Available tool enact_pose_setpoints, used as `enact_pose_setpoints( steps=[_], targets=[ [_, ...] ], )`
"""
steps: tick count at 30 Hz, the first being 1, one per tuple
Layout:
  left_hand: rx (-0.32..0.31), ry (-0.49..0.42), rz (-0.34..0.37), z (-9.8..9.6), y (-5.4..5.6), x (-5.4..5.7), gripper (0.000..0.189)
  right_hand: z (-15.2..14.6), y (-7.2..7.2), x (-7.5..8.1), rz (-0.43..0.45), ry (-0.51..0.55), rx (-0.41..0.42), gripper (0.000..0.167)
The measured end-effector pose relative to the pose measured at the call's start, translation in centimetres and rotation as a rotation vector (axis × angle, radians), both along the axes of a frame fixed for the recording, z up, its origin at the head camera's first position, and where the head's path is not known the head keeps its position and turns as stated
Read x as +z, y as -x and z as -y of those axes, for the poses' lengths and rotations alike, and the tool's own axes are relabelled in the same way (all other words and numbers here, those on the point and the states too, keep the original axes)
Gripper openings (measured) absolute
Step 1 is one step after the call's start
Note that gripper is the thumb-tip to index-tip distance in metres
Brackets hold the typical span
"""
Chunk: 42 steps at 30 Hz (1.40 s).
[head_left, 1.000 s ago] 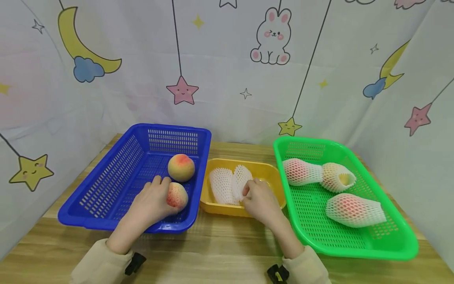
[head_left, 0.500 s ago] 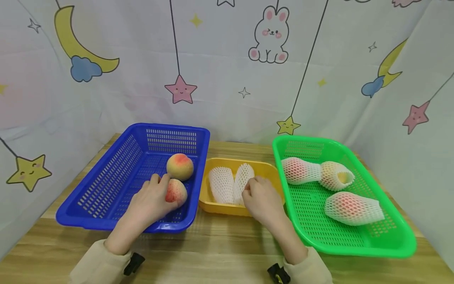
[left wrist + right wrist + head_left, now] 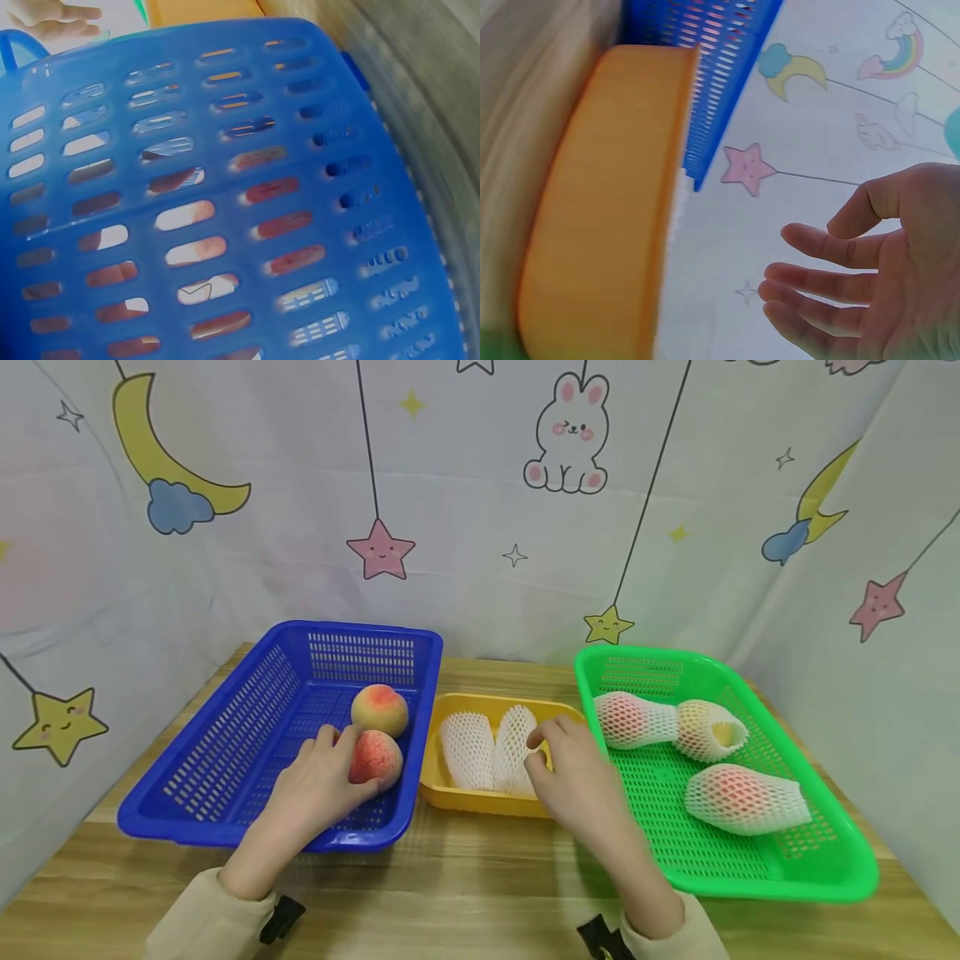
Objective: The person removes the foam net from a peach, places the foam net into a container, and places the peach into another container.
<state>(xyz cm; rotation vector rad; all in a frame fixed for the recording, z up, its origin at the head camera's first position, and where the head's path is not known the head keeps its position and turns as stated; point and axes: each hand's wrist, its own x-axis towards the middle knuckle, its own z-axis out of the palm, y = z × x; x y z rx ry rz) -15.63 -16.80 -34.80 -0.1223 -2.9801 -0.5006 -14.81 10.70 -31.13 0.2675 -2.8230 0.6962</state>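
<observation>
Left of the yellow tray [image 3: 480, 802], your left hand [image 3: 318, 781] grips the nearer peach [image 3: 378, 760] in the blue basket [image 3: 363, 839]; your right hand [image 3: 577, 777], fingers relaxed and holding nothing, hovers over the tray near a foam net [image 3: 513, 747]. Light, even pressure should suit the peach best.

Right fingers [image 3: 821, 284] now wider apart
</observation>
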Motion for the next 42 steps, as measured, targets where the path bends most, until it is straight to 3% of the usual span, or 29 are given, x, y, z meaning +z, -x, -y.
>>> enact_pose_setpoints(
  steps=[8, 13, 29, 42],
  targets=[
    [0.003, -0.013, -0.02, 0.0, 0.0, 0.0, 0.07, -1.9, -1.5, 2.4, -0.037, 0.038, -0.008, 0.019],
    [0.018, -0.028, -0.053, 0.0, 0.0, 0.2, 0.068, -3.3, -2.1, 3.1, -0.057, 0.029, -0.001, 0.019],
    [0.021, -0.055, -0.17, -0.3, -0.1, 0.6, 0.062, -5.6, -2.2, 2.1, -0.039, -0.015, -0.015, 0.019],
    [-0.011, -0.069, -0.188, -1.6, -1.0, 1.5, 0.059, -6.5, -2.2, 1.2, -0.057, -0.019, -0.01, 0.017]
  ],
)
